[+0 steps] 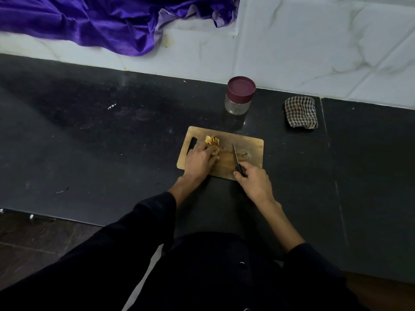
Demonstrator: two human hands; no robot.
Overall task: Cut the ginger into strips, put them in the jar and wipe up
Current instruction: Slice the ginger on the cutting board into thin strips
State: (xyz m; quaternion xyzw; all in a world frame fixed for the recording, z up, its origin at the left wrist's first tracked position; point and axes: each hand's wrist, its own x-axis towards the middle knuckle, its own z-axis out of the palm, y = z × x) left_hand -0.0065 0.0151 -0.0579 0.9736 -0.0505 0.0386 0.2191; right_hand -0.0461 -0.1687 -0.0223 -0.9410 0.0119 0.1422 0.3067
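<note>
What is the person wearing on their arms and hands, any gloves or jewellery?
No gloves: the left hand and right hand are both bare, and no ring, watch or bracelet shows. The person wears a dark, almost black, long-sleeved top. The left sleeve and right sleeve are pushed up, leaving the forearms uncovered. Small buttons show down the front.

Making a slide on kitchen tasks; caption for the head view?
Left hand steadies ginger on cutting board; right hand holds knife; lidded jar behind.
</note>
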